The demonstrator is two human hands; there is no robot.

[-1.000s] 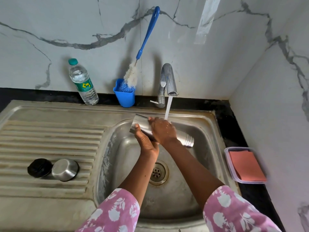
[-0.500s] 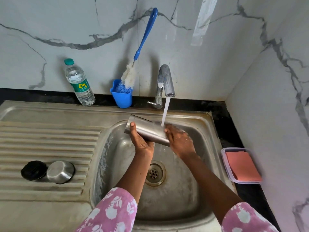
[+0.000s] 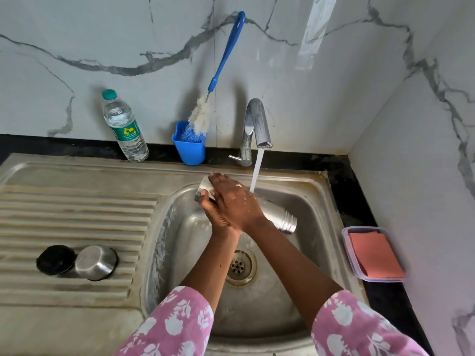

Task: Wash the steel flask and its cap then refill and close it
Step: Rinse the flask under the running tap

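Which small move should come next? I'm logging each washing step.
Probably slide the right hand along the flask toward its neck. The left hand holds the flask's base end tilted over the sink, the right palm lies flat on the body, and tap water hits just beside it, so the neck looks unrubbed.

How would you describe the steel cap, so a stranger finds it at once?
Look at the ribbed steel draining board left of the sink basin. Near its front lie two round pieces side by side. The shiny steel cap is the right one; its neighbour is a black round lid.
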